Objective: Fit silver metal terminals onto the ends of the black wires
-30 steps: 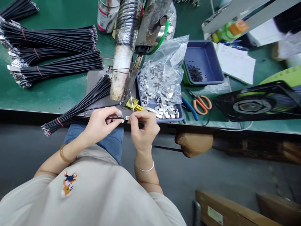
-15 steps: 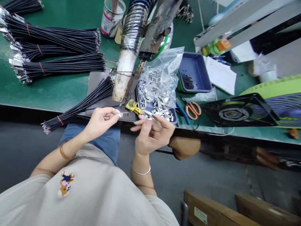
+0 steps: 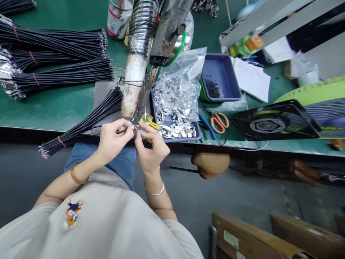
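My left hand [image 3: 113, 140] is closed in a pinch on a thin black wire whose end carries a small metal terminal [image 3: 136, 127]. My right hand [image 3: 151, 147] is closed too, its fingertips pinching at that same terminal, right against the left hand. Both hands sit at the front edge of the green bench [image 3: 61, 104], just below the tip of a soldering tool [image 3: 145, 97]. A bundle of black wires [image 3: 83, 124] lies across a dark mat to the left. A blue tray of small metal clips [image 3: 179, 127] sits just right of my hands.
Tied bundles of black wires [image 3: 59, 57] lie at the back left. A clear bag of metal clips [image 3: 180, 86], a blue bin [image 3: 222, 77], orange-handled scissors [image 3: 219, 120], blue pliers [image 3: 207, 126] and a black fan [image 3: 275, 122] stand to the right. Cardboard boxes [image 3: 258, 241] are on the floor.
My right hand, which was open by the clip tray half a second ago, has come back left and closed on the terminal at the wire end. The view shifted slightly.
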`<control>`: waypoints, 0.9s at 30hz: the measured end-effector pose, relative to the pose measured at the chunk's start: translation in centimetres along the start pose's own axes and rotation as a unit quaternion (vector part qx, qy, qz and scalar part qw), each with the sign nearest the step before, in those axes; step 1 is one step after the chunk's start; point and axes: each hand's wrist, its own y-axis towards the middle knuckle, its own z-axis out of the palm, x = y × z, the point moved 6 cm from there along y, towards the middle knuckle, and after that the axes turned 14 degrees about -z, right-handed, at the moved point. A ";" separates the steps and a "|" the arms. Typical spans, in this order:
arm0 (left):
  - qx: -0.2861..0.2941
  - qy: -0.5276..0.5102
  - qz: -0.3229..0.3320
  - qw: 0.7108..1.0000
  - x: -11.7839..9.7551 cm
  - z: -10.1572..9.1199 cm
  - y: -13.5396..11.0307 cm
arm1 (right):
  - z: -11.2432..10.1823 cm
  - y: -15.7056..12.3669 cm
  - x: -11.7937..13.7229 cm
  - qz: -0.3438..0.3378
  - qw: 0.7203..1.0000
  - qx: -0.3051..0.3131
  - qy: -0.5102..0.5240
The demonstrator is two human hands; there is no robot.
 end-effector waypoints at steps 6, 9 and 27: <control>-0.040 0.018 0.047 0.998 -0.6 -0.2 -0.2 | -0.1 0.6 0.0 0.000 1.000 -0.009 -0.001; -0.047 0.021 0.067 0.996 -1.0 -0.2 -0.4 | -0.2 0.7 0.2 0.001 1.000 -0.012 -0.003; -0.060 0.077 0.085 0.992 -1.1 -0.1 -0.9 | -0.4 0.9 0.7 -0.045 0.999 0.015 -0.022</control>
